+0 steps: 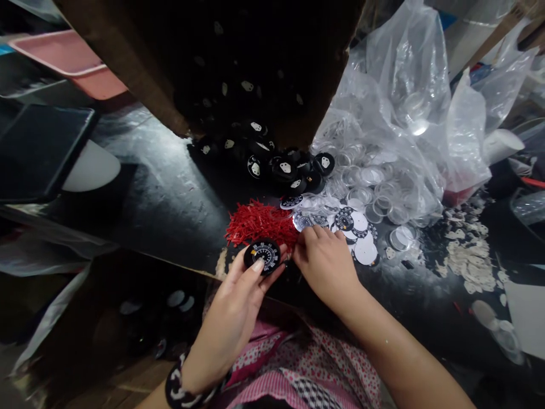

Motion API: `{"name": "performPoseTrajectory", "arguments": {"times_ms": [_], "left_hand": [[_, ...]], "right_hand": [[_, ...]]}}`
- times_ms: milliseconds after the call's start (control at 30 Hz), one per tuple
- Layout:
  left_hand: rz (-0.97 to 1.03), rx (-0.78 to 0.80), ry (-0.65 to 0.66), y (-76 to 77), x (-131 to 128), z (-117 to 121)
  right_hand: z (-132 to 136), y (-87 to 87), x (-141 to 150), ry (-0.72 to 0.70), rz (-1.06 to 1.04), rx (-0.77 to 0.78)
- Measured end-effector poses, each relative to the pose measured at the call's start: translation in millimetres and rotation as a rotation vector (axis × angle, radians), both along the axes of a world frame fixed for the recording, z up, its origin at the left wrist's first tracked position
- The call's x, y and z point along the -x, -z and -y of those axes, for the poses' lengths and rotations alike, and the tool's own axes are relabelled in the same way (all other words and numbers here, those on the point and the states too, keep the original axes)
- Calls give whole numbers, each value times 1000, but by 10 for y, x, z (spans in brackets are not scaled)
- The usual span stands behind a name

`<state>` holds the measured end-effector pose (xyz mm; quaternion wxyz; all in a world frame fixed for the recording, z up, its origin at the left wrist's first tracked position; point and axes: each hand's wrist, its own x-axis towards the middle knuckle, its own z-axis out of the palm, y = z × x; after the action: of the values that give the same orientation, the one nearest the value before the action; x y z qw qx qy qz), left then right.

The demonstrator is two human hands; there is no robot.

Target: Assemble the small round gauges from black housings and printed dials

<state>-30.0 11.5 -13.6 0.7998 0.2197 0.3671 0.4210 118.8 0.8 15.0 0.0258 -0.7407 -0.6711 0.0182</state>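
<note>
My left hand (pixel 238 295) grips a round black dial gauge (pixel 263 257) with white markings, its face turned up and my thumb pressed on it. Right beside it, my right hand (pixel 323 261) reaches down at the edge of a pile of thin red pointers (pixel 259 221). Its fingers are bent together, and whatever they pinch is hidden. Beyond that hand lie loose printed dial discs (pixel 344 220) and plain white discs (pixel 365 251), overlapping each other.
Black round housings (pixel 283 168) spill from a tilted cardboard box (pixel 332 96). Behind the discs, clear rings (pixel 357 176) lie before a plastic bag (pixel 409 68). Small pale plates (pixel 468 255) are heaped at right. A pink bin (pixel 63 51) stands at far left, and another box (pixel 102 346) is below the table edge.
</note>
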Motion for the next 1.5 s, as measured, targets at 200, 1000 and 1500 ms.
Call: {"name": "performPoseTrajectory", "arguments": {"times_ms": [200, 1000, 1500], "left_hand": [[-24, 7, 54, -8, -90, -2], [-51, -42, 77, -49, -188, -6], [-352, -364, 236, -79, -160, 78]], "right_hand": [[140, 67, -52, -3, -150, -87], [448, -240, -60, -22, -820, -239], [496, -302, -36, 66, -694, -137]]}}
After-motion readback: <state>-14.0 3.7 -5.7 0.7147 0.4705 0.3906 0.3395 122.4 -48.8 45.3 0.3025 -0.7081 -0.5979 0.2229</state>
